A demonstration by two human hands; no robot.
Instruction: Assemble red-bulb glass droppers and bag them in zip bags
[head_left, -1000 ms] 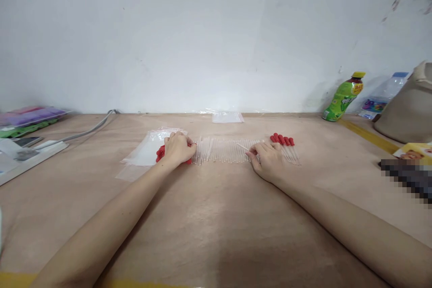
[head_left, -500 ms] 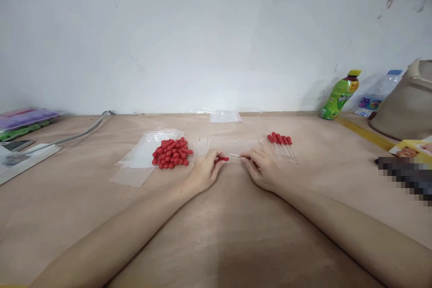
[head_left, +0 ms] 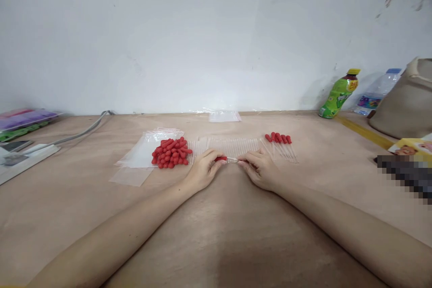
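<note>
My left hand pinches a small red rubber bulb. My right hand pinches a thin clear glass tube, whose end meets the bulb between the two hands. Behind them lies a row of several clear glass tubes. A heap of red bulbs sits to the left of that row. Several finished droppers with red bulbs lie to the right.
Clear plastic bags lie left of the heap, and another bag lies by the wall. A green bottle, a water bottle and a beige bag stand at the right. A cable and trays sit at the left.
My left hand left the red heap with one bulb and moved right to the middle. My right hand brought a glass tube to meet it, and the two closed together.
</note>
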